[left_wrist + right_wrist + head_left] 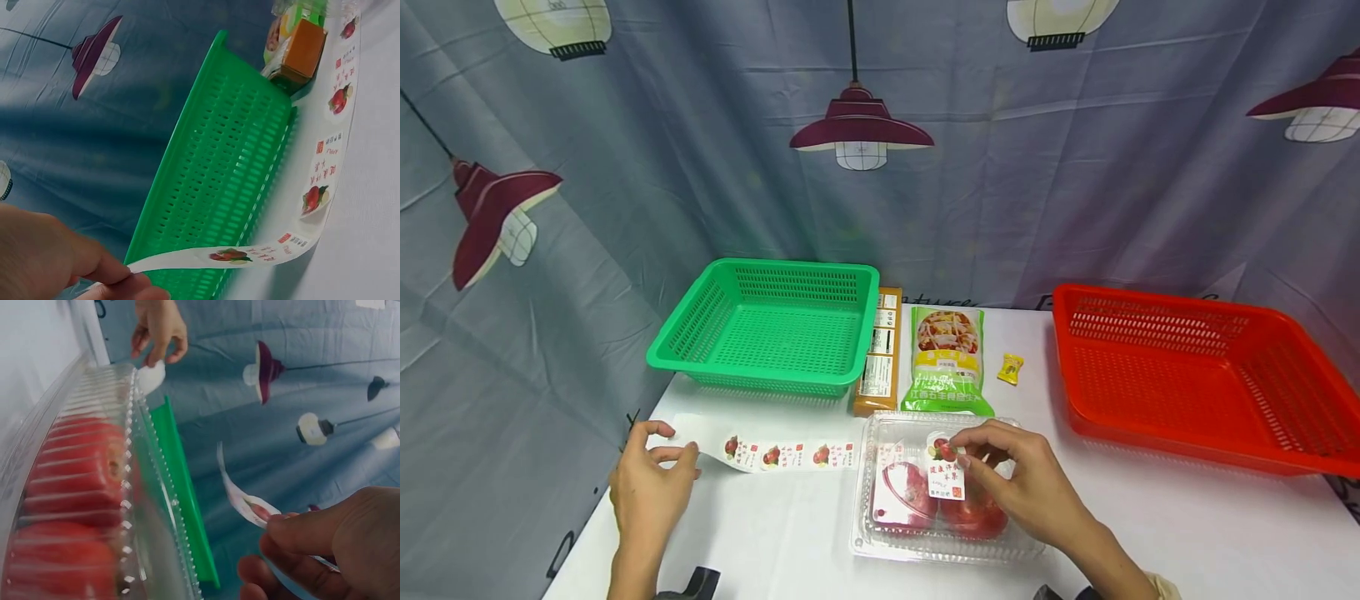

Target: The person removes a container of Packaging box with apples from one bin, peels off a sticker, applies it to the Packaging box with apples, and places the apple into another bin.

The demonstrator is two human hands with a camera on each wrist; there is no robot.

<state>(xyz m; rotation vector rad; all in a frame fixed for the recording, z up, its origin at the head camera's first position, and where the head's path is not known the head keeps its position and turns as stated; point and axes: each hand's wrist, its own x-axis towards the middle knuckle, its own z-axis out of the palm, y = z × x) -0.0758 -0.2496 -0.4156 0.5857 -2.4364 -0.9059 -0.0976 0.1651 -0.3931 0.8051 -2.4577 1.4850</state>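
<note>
My left hand pinches the end of a white strip of fruit stickers between thumb and forefinger. In the left wrist view the held end rises off the table and the strip curves away. Between thumb and forefinger, my right hand holds a single sticker with a red fruit picture. That sticker hangs over a clear plastic box; in the right wrist view it is curled and apart from the lid. Red fruits, apparently apples, sit inside the closed box. The strip's far end reaches the box's left side.
Behind the strip stands a green basket. Beside it lie an orange-brown carton, a green food bag and a small yellow packet. A red basket stands at the right. A grey-blue curtain hangs behind.
</note>
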